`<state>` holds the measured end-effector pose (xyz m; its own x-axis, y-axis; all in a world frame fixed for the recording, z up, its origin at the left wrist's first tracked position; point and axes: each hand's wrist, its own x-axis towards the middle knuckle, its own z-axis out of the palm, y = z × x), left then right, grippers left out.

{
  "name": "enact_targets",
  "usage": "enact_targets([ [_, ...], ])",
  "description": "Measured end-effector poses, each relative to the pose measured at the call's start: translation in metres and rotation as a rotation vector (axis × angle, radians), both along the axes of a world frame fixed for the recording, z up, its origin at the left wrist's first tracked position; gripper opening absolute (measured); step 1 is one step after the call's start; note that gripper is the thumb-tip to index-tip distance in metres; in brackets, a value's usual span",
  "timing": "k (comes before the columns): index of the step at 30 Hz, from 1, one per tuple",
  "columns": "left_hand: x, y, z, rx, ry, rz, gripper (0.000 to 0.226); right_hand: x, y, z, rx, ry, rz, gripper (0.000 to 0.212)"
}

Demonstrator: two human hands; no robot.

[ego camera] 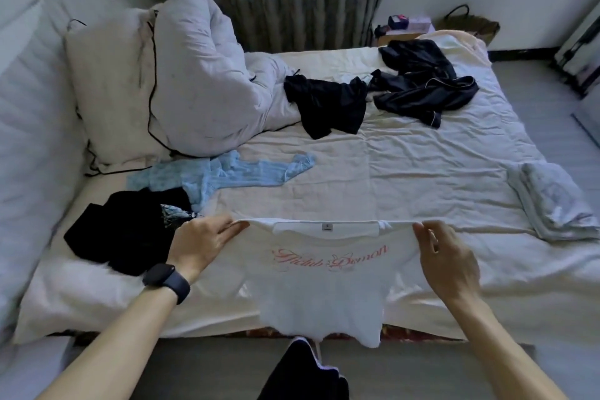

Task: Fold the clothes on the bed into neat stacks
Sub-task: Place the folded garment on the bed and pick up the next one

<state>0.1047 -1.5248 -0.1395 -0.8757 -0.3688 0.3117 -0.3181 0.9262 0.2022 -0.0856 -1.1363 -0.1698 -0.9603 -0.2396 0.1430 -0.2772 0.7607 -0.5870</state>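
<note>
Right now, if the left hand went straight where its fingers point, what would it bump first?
The left hand pinches the white T-shirt, so that comes first. Past it, probably bare bed sheet, then the black clothes far across; depth is unclear.

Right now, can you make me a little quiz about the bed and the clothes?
1. True or false: the left hand and right hand both pinch the white T-shirt near its shoulders.
2. Which wrist wears the smartwatch? A left, B right, C neither.
3. What colour is the T-shirt's lettering?
Key: 1 true; 2 A; 3 pink.
</note>
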Motion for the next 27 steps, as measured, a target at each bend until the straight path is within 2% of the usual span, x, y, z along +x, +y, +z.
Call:
enact_targets([
  [5,-0.062,-0.038,-0.035,0.137,-0.115,0.009,0.058,-0.073,-0.049,-0.014,0.150,-0.135,-0.036,0.034],
  [9,-0.162,-0.095,-0.076,0.253,-0.233,0.038,0.049,-0.161,-0.111,-0.045,0.228,-0.223,-0.076,0.035],
  [12,-0.250,-0.128,-0.118,0.322,-0.324,0.144,0.036,-0.231,-0.166,-0.083,0.100,-0.327,-0.130,0.031],
  [15,-0.292,-0.125,-0.172,0.409,-0.372,0.241,0.049,-0.256,-0.196,-0.136,0.046,-0.482,-0.171,0.051],
  [17,-0.283,-0.099,-0.209,0.495,-0.414,0.296,0.050,-0.235,-0.197,-0.173,0.059,-0.580,-0.191,0.052],
  [20,-0.222,-0.040,-0.258,0.630,-0.571,0.355,0.049,-0.162,-0.165,-0.217,0.105,-0.746,-0.234,0.049],
  [23,-0.145,0.011,-0.294,0.875,-0.688,0.596,0.056,-0.089,-0.119,-0.253,0.210,-0.985,-0.355,0.063],
  [25,-0.108,0.035,-0.314,1.030,-0.670,0.718,0.060,-0.057,-0.091,-0.273,0.238,-1.046,-0.399,0.067],
  [27,-0.086,0.048,-0.329,1.104,-0.629,0.779,0.049,-0.040,-0.074,-0.288,0.203,-1.078,-0.377,0.060],
])
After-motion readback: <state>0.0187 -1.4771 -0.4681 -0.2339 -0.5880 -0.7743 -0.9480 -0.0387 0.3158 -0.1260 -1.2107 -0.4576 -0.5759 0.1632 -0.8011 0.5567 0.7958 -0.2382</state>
